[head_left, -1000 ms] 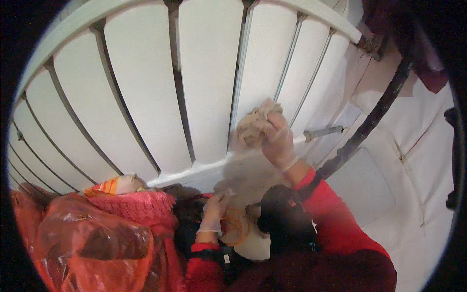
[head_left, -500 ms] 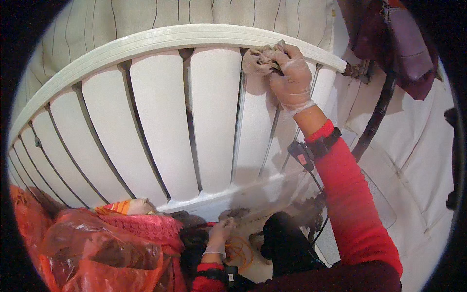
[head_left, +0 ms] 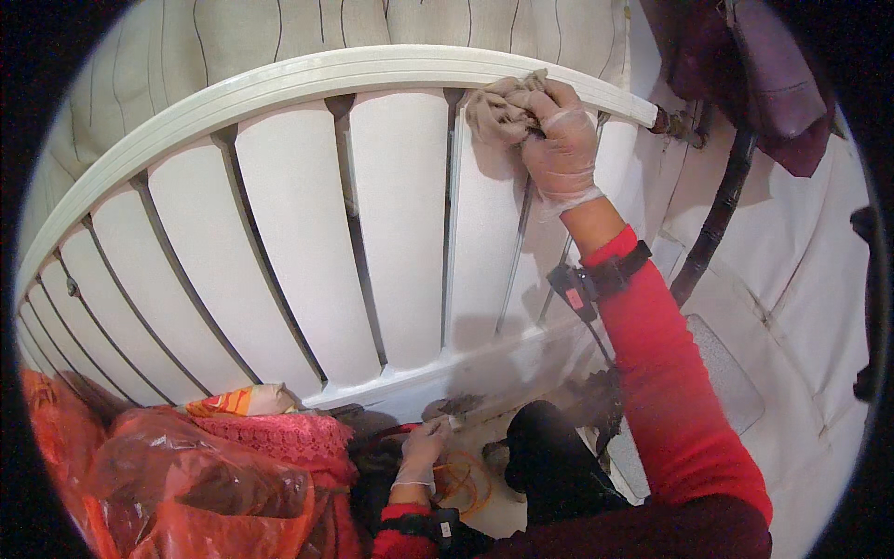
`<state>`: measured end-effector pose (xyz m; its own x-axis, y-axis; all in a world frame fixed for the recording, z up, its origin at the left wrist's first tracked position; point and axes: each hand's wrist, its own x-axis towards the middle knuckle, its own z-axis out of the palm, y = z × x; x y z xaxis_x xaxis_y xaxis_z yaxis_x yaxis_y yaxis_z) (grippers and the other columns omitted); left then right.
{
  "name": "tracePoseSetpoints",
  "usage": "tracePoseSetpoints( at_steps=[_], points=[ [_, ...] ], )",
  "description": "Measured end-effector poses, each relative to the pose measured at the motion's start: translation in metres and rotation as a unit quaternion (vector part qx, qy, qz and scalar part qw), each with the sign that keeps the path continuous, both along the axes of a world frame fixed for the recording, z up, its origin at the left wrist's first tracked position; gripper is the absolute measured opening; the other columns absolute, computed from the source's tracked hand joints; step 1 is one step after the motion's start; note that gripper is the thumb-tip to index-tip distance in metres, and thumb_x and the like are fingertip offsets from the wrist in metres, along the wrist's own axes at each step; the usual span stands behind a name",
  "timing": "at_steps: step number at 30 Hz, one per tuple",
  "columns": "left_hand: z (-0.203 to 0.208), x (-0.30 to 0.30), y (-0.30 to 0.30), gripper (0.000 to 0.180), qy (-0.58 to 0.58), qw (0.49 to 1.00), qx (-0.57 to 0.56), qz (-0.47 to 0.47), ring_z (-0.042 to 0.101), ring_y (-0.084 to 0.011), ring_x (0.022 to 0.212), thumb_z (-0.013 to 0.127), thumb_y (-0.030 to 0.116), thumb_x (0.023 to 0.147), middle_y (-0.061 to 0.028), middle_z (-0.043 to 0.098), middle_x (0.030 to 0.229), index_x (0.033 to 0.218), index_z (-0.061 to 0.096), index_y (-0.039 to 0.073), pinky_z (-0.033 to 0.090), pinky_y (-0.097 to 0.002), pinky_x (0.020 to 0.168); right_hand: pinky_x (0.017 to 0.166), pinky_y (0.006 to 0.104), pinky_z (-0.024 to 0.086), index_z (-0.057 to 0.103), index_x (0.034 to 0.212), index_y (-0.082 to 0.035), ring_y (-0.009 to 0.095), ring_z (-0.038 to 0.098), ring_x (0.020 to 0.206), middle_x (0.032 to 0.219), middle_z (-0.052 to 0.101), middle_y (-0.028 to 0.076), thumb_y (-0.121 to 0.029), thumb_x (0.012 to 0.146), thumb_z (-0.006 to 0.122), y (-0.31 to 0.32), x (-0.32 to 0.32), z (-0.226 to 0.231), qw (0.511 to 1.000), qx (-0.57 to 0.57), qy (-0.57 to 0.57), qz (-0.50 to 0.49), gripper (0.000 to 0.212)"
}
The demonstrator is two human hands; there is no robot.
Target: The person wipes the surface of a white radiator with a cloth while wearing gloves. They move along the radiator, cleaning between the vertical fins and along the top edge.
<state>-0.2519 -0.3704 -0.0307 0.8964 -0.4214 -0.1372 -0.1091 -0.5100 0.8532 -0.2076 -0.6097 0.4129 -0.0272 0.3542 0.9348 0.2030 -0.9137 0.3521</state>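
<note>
My right hand (head_left: 563, 154), in a thin clear glove, is closed around a crumpled beige cloth (head_left: 503, 107). The cloth lies against the upper right part of a white ribbed radiator (head_left: 400, 214), just under its top edge. Low in the view, my left hand (head_left: 425, 447), also gloved, has its fingers curled in beside a dark bundle and a narrow red edge. What it holds, if anything, is too small to make out. Both forearms wear red sleeves with black straps, and a small black device (head_left: 573, 289) hangs at the right wrist.
Red plastic bags (head_left: 196, 475) and a pink lace-edged cloth (head_left: 279, 433) lie at the lower left against the radiator. A dark pipe (head_left: 717, 224) runs down on the right, below a hanging purple bag (head_left: 787, 93). An orange cord (head_left: 464, 480) coils by my left hand.
The cloth and my right hand have shifted very slightly along the radiator's upper edge. My left hand stays in nearly the same place, and the whole view has moved a little.
</note>
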Motion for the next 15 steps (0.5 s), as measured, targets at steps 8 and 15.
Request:
tracePoseSetpoints(
  at_steps=[8, 15],
  points=[
    [0.029, -0.008, 0.003, 0.046, 0.023, 0.999, 0.029, -0.012, 0.067, -0.0274, 0.114, 0.057, 0.051, 0.098, -0.0122, 0.073, 0.118, 0.127, 0.07, 0.018, 0.048, -0.0373, 0.1, 0.082, 0.0405, 0.053, 0.066, 0.096, -0.01, 0.035, 0.062, 0.101, 0.106, 0.06, 0.014, 0.003, 0.067, 0.074, -0.011, -0.017, -0.094, 0.994, 0.037, 0.098, 0.019, 0.033],
    [-0.008, 0.008, 0.0, 0.045, 0.07, 0.997, -0.038, -0.021, 0.068, -0.0327, 0.111, 0.06, 0.051, 0.092, -0.0122, 0.074, 0.113, 0.123, 0.072, 0.021, 0.05, -0.0384, 0.096, 0.084, 0.0438, 0.053, 0.065, 0.099, -0.01, 0.038, 0.061, 0.1, 0.109, 0.06, 0.015, -0.002, 0.068, 0.076, -0.021, -0.029, -0.113, 0.988, -0.053, 0.147, -0.014, 0.034]
  ],
)
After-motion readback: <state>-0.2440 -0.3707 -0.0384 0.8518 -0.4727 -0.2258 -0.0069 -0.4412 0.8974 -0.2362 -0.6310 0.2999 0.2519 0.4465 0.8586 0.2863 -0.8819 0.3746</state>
